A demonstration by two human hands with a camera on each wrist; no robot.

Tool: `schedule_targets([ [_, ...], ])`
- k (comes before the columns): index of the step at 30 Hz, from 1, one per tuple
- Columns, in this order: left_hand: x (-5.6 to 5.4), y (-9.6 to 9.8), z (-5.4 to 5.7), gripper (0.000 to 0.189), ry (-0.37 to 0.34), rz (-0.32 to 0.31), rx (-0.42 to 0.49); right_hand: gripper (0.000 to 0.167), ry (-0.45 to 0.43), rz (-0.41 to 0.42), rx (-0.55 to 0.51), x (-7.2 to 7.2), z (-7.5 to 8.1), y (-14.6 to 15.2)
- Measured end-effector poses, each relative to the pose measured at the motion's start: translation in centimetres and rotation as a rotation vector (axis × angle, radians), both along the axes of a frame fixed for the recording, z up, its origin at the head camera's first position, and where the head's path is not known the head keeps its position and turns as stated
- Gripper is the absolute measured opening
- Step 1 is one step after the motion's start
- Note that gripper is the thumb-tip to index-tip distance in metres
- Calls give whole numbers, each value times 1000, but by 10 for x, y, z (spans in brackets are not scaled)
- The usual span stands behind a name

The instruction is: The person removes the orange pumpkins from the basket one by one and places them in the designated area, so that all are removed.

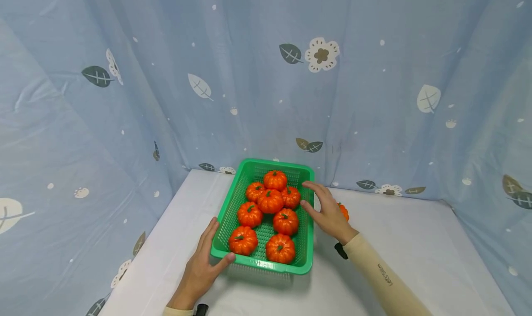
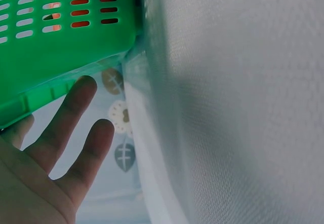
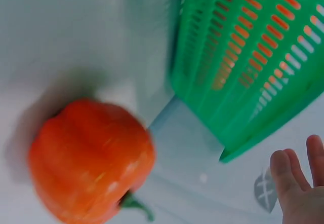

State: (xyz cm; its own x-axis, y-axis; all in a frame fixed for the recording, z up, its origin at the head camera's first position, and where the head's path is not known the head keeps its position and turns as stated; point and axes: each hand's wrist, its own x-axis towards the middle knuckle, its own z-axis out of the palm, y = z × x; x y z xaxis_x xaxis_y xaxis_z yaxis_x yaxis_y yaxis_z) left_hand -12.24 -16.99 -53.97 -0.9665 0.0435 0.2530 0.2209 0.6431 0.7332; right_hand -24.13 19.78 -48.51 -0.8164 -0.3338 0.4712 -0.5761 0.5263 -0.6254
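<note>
A green plastic basket (image 1: 309,256) with slotted walls stands on the white table, holding several small orange pumpkins (image 1: 270,201) with green stems. My left hand (image 1: 201,265) is at its near left corner, fingers spread along the outer side and thumb at the front rim. In the left wrist view the fingers (image 2: 76,107) of that hand are straight, right at the basket's edge. My right hand (image 1: 328,214) is at the right rim, fingers extended over it. One orange pumpkin (image 3: 91,160) lies outside the basket, partly hidden behind the right hand in the head view.
White cloth covers the table (image 1: 399,246). A blue curtain (image 1: 257,89) printed with leaves and flowers hangs along the back and the left side, close behind the basket's far end. Both wrists carry black straps.
</note>
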Motion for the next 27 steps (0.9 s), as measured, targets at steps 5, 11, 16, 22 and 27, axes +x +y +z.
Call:
schedule_targets([
  [5, 0, -1, 0, 92, 5, -4, -3, 56, -18, -71, 23, 6, -3, 18],
  [11, 0, 0, 0, 92, 9, -13, -13, 59, -17, -140, 33, 8, -6, 39],
  [16, 0, 0, 1, 92, -10, -5, 10, 63, -69, -188, 17, 7, -8, 59],
  [22, 0, 0, 1, 92, -13, -1, 19, 69, -119, -210, 30, 6, -16, 77],
  [27, 0, 1, 1, 92, -14, 0, 18, 76, -199, -238, 61, 9, -24, 84],
])
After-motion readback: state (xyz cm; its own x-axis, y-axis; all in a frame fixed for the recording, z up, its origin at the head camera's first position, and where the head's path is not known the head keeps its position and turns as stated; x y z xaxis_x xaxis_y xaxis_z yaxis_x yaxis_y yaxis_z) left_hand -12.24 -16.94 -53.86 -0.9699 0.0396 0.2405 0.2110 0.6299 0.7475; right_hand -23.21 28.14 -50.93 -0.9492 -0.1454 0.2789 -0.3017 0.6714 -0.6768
